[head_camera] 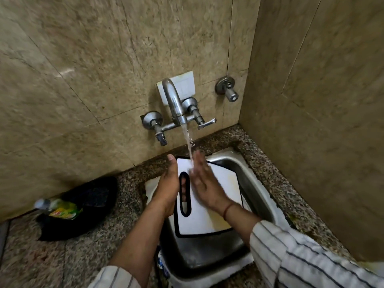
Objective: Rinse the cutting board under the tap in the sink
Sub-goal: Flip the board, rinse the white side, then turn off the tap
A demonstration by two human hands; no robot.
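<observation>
A white cutting board (199, 219) with a black rim and a slot handle is held tilted over the steel sink (255, 183). My left hand (169, 190) grips its left edge, fingers showing through the slot. My right hand (204, 179) lies flat and open on the board's face, fingers blurred, right where the water lands. The chrome wall tap (173, 100) is running, and its stream (188, 142) falls onto the board's upper part. A yellowish stain shows on the board's right side.
A black cloth or bag (87, 206) with a green-labelled bottle (60, 208) lies on the speckled granite counter (116, 229) to the left. Tiled walls close in behind and to the right. A second valve (227, 88) sticks out of the wall at the right of the tap.
</observation>
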